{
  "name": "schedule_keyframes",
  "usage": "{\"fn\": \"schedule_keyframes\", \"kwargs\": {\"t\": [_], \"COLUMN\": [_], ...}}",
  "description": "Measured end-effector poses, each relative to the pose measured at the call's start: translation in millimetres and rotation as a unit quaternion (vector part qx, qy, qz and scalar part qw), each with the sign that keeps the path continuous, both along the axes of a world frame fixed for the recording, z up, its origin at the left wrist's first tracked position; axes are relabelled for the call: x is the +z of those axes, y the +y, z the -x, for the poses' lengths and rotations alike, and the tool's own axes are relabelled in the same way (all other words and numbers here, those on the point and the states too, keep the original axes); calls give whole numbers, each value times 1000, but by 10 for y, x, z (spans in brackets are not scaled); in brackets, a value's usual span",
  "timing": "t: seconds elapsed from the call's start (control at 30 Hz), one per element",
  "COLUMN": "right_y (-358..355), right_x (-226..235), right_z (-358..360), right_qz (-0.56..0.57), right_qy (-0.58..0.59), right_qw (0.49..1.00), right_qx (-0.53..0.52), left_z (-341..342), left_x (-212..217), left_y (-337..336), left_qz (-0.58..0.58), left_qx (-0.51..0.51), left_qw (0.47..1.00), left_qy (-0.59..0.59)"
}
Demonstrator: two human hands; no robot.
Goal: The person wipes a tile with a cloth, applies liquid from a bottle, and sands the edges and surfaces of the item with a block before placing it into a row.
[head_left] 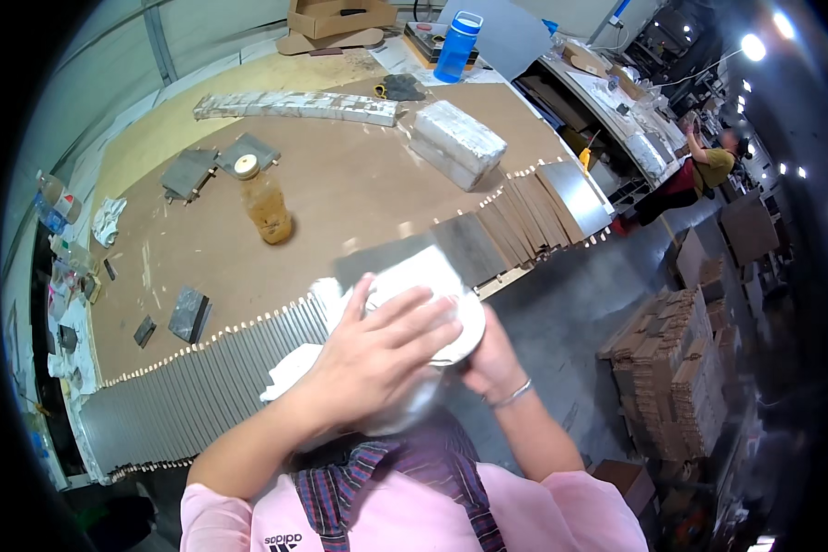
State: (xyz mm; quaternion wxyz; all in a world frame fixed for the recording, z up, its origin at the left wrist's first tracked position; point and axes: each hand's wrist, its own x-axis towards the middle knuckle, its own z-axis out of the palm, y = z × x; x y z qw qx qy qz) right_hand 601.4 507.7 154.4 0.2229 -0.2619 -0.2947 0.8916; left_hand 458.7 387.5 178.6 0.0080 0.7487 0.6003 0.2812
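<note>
I count two hands of mine, one left and one right, with one bracelet. Ahead are one jar, one blue flask, one taped bar, one pale brick, two dark blocks and one co-worker. The grey slats run to dozens, too packed to number, and the blurred white cloth at my hands may be one piece or several.

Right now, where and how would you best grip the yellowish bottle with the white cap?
Probably around the middle of the yellowish bottle, coming from the person's side: it stands upright, its rounded body is broader than the top under the white cap, and bare brown tabletop lies before it.
</note>
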Motion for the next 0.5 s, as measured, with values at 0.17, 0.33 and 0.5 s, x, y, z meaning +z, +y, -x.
{"fn": "schedule_keyframes", "kwargs": {"t": [0.17, 0.33, 0.5], "right_y": [-183, -167, -242], "right_x": [-123, -170, -144], "right_z": [-189, -205, -85], "right_qz": [-74, -79, -77], "right_qy": [20, 42, 40], "right_qw": [994, 996, 996], "right_qx": [81, -1, 36], "left_z": [723, 792, 545], "left_x": [-334, -230, -201], "left_y": [135, 82, 188], "left_qz": [-51, -154, -139], "left_qx": [128, 208, 89], "left_qw": [979, 928, 986], "left_qy": [-152, -270, -22]}}
